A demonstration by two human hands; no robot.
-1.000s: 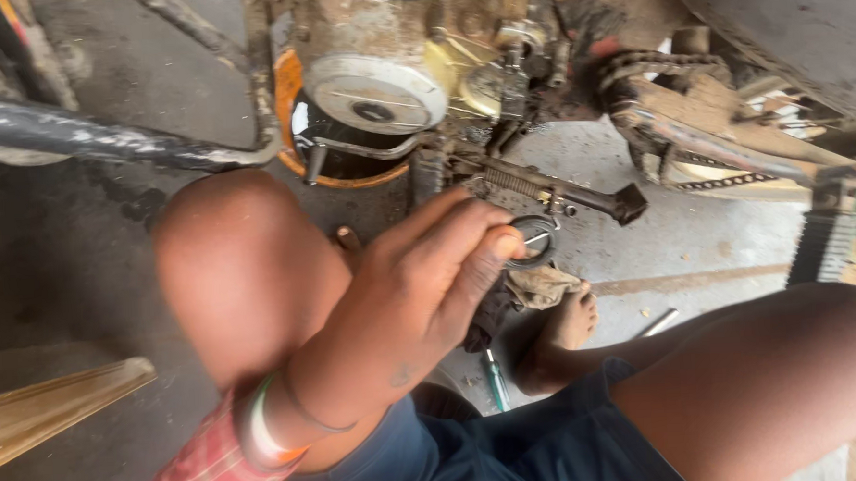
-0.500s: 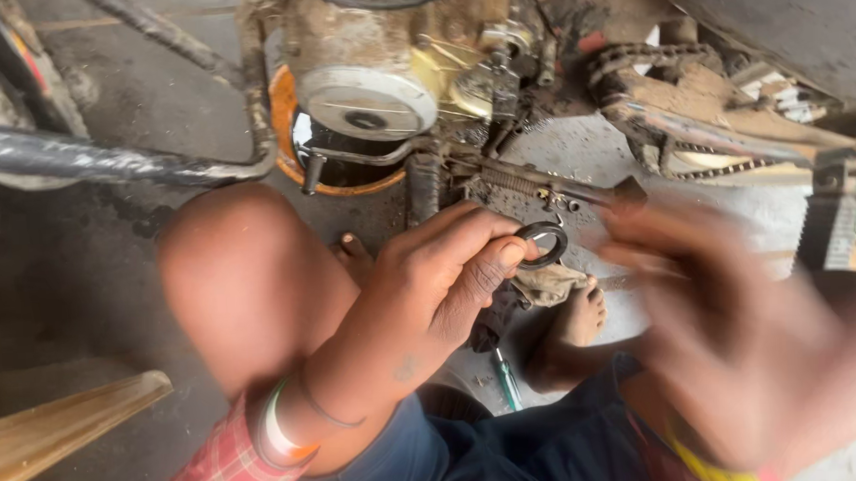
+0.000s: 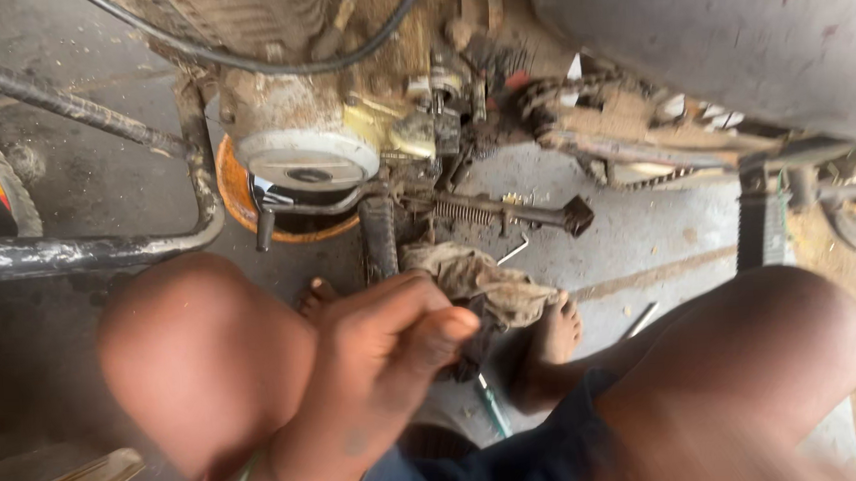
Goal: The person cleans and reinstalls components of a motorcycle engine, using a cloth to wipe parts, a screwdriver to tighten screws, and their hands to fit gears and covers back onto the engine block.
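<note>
Much of the scene is cut off or blurred. The right hand is out of view, so the state of its fingers cannot be told. The left hand (image 3: 394, 348) is in the near middle, slightly smeared by motion, its fingers (image 3: 441, 328) curled into a loose fist; whether they pinch something small inside is hidden by the knuckles. Its wrist, with a pale band, runs off the bottom edge.

Just right of that fist, touching or nearly touching the fingertips, lies a rag (image 3: 483, 288). It is a crumpled, dirty tan cloth, stained grey, bunched in folds, and it lies partly over the bare foot (image 3: 548, 346) on the concrete floor (image 3: 658, 230). Its near edge is hidden behind the hand.

A green-handled screwdriver (image 3: 493, 411) lies on the floor near the foot, its tip hidden under the rag. Two bare knees fill the near left and near right.

Farther away sits a grimy motorcycle engine (image 3: 327, 129) with a round pale cover, its top cut off by the picture edge. A footrest bar with a spring (image 3: 504, 210) sticks out to the right, above the rag. A chain (image 3: 637, 176) at the far right is partly hidden by a grey panel.
</note>
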